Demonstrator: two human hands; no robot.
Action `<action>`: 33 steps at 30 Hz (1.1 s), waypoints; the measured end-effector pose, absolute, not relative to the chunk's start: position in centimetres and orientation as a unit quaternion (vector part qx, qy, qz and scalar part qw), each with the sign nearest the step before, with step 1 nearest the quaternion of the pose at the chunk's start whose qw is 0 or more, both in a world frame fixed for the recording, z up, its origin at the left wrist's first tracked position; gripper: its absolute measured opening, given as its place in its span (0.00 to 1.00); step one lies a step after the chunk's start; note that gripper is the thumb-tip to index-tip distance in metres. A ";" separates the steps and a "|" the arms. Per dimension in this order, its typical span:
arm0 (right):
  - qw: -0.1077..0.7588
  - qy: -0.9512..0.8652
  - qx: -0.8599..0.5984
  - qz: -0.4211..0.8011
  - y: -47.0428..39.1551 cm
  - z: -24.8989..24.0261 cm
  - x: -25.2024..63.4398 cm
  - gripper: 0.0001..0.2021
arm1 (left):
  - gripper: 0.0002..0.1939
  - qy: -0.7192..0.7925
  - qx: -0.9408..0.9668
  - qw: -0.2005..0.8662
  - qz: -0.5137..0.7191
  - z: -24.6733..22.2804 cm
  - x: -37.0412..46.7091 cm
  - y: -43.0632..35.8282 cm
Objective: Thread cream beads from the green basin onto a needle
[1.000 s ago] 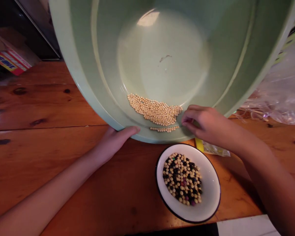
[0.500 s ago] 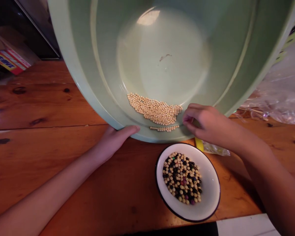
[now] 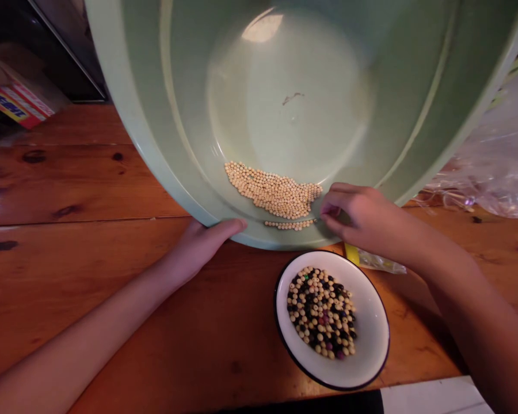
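A large green basin is tilted towards me, with pale beads gathered low inside it and a short row of them nearer the rim. My left hand grips the basin's near rim, its thumb over the edge and the other fingers hidden beneath. Inside the basin, just right of the beads, my right hand is closed in a pinch; whatever its fingertips hold is too small to make out. Below the basin stands a white bowl with a dark rim, holding mixed pale, black and a few coloured beads.
On the wooden table, a small clear packet with a yellow edge lies between bowl and basin. Crumpled clear plastic is at the right. A red and yellow printed box sits at the back left.
The basin, bowl and surroundings have shifted very slightly in view. Both hands keep nearly the same place and pose.
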State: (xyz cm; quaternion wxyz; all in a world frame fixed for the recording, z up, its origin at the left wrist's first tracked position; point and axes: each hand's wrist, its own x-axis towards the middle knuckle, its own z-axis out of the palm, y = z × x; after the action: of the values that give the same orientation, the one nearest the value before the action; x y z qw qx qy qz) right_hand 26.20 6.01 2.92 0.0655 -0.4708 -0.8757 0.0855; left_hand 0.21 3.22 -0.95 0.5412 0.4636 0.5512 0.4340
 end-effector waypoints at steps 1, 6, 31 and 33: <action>0.063 -0.875 -0.472 0.083 6.0 2.9 26.2 0.04 | 0.24 0.548 0.467 0.540 0.435 -1.0 0.2 3.2; 0.051 -0.873 -0.481 0.069 6.0 3.1 26.1 0.04 | 0.23 0.528 0.485 0.551 0.427 -1.5 -0.2 3.4; -0.060 -0.875 -0.470 -0.101 5.0 3.0 25.4 0.11 | 0.26 0.534 0.478 0.553 0.425 -1.6 -0.2 3.5; -0.046 -0.881 -0.465 -0.080 5.1 2.7 25.3 0.12 | 0.27 0.533 0.476 0.553 0.429 -1.7 -0.2 3.6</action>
State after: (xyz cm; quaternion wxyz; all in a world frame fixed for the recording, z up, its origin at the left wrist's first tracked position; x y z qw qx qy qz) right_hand 25.33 5.12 2.69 -0.0463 -0.4649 -0.8805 -0.0800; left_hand -0.24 3.56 -1.65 0.5528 0.4759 0.5329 0.4290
